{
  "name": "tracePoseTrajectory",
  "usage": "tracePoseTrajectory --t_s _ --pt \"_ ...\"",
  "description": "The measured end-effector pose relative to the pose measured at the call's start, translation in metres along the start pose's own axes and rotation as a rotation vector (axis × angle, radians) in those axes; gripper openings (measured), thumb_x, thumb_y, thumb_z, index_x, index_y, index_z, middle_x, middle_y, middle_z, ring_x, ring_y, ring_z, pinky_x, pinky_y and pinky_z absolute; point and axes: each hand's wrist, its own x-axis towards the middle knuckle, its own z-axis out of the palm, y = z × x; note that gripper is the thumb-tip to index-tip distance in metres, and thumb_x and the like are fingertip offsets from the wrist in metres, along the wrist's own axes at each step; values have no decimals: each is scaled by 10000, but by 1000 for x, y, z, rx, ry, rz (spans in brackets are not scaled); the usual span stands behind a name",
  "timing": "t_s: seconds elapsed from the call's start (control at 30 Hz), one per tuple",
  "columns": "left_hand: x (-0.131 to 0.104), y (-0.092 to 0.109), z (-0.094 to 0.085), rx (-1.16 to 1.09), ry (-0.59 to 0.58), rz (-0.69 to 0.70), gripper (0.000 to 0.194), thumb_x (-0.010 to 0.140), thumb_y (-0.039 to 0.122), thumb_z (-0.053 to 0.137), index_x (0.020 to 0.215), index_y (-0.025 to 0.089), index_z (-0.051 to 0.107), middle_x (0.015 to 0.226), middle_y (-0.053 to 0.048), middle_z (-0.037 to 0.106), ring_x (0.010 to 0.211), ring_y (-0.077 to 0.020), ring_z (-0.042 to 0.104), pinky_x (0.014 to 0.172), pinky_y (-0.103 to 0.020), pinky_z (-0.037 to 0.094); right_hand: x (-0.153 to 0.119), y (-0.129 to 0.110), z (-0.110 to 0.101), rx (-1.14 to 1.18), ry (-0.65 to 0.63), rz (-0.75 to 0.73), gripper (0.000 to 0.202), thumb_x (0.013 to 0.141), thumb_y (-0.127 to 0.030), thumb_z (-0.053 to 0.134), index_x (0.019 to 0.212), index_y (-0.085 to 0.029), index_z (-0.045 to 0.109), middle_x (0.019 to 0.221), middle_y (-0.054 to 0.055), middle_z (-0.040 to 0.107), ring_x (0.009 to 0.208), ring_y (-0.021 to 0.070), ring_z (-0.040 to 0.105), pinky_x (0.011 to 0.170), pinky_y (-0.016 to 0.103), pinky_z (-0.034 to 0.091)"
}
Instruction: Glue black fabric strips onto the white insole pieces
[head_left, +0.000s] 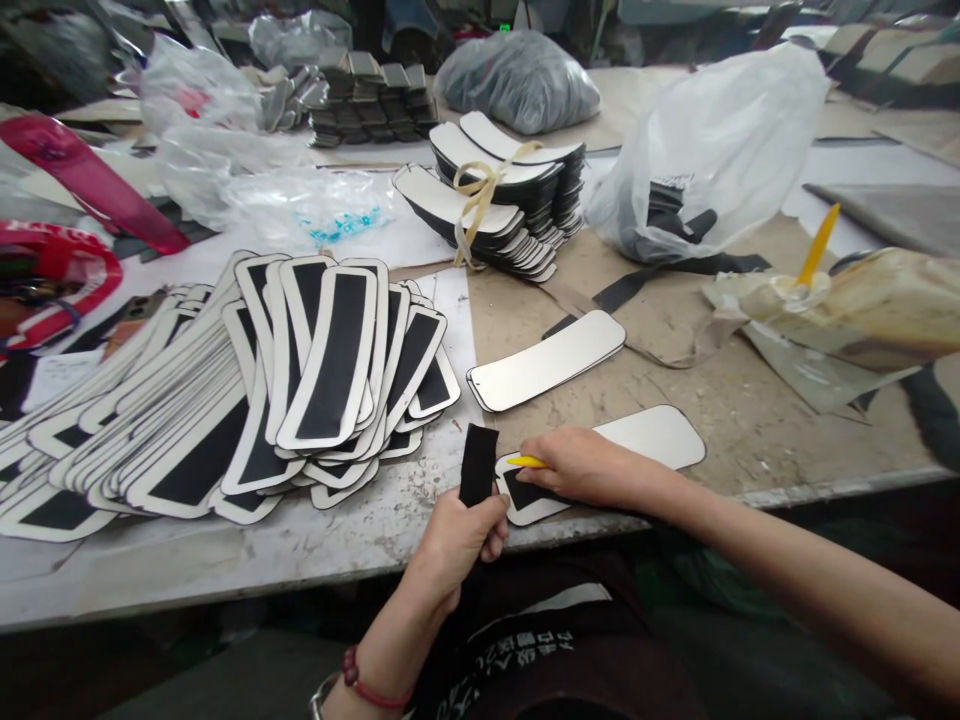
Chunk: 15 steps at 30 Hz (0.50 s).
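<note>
My left hand [459,545] is closed around a black fabric strip [478,465], which stands up above the fist. My right hand [581,465] grips a yellow pointed stick [527,461], its tip facing left. Under that hand lies a curved white panel [652,435] at the table's front edge. Black material [517,490] covers part of the panel's left end, and my right fingers hide the rest of that area. Just behind, a short stack of plain white panels [551,360] lies on brown board.
Many white panels with black strips [330,360] spread across the left. A tied bundle of panels [487,195] stands behind. To the right are a plastic bag with black strips [697,160] and a bag of pale paste [877,300] holding a yellow stick [819,243].
</note>
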Motion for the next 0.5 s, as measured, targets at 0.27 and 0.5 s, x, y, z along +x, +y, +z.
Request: tracePoseTrajectory --t_s 0.27,0.5 --pt "4 5 -2 102 0 36 285 709 344 585 517 158 487 411 27 451 360 -74 376 370 -189 259 3 3 1 25 13 -8 265 871 -338 463 896 -164 661 813 93 691 742 229 627 573 259 375" --pt "6 2 -4 143 -27 45 300 734 345 567 512 157 491 394 24 449 359 -73 380 375 -186 270 2 3 -1 50 11 -12 281 872 -348 471 920 -153 668 837 102 692 759 236 627 582 261 390"
